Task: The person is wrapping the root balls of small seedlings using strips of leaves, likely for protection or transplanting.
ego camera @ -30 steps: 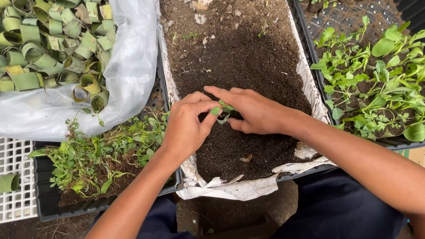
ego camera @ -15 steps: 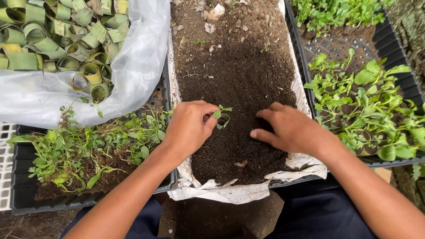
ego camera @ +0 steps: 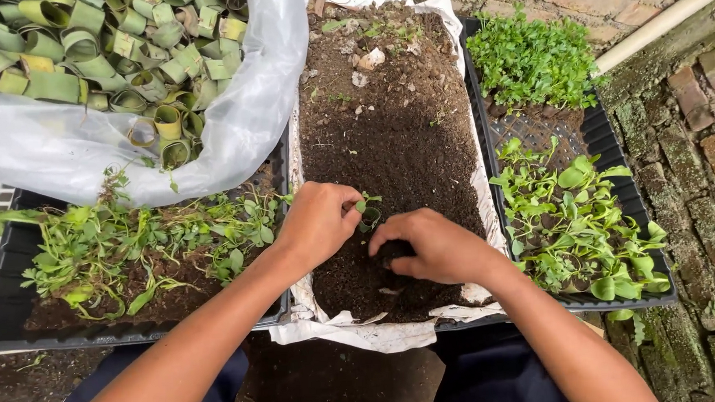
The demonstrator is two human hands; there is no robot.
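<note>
Mossy brick paving at frame right, dark soil tray at centre, my left hand pinching a small green seedling, my right hand cupped, scooping soil.

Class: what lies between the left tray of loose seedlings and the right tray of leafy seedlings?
In the head view, the white-lined tray of dark soil, with both hands working in it.

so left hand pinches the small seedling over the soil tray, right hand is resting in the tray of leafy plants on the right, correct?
Not quite. In the head view the right hand is in the soil tray, fingers in the dark soil just beside the seedling. The left hand does pinch it.
</note>
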